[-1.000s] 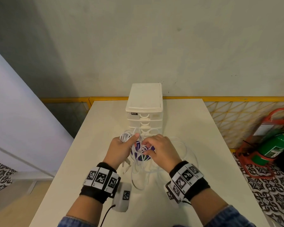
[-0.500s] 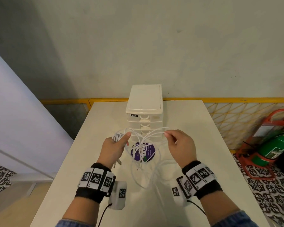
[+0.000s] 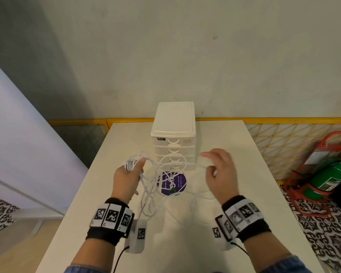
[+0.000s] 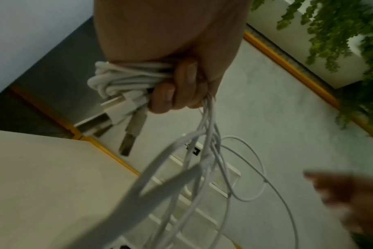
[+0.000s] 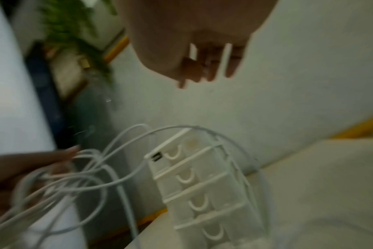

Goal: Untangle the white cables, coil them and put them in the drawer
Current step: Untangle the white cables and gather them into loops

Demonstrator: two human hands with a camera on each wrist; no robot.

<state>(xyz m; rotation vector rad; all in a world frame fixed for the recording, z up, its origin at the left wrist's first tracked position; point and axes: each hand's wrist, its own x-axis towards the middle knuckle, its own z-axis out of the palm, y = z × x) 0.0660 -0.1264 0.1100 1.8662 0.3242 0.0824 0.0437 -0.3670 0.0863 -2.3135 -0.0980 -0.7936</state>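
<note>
I am seeing the counter [image 3: 234,223] carrying the white drawer unit [image 3: 173,134] at twelve o'clock, every drawer front looking pushed in, so stowing is waiting on the sorting.

What is changing: over the last second my hands are moving from a huddle over the purple sticker [image 3: 172,183] to well apart, and the white cables [image 3: 152,186] are being stretched between them across the front of the drawers. I am reading that as the tangle being teased open, one strand coming away from the bunch; coiling of the loose part is not yet under way.

The left hand [image 3: 127,179], at nine o'clock from the sticker, is gripping a wound bundle in a curled fist with the thumb laid over it; in the left wrist view the USB plugs [image 4: 126,121] are poking out below the fingers [image 4: 177,87] and slack loops are hanging toward the counter.

The right hand [image 3: 220,174], at three o'clock, is pinching a single strand near its thumb while the forefinger is pointing out toward the left, the other fingers loosely bent. In the blurred right wrist view a white strand is crossing its fingers.
</note>
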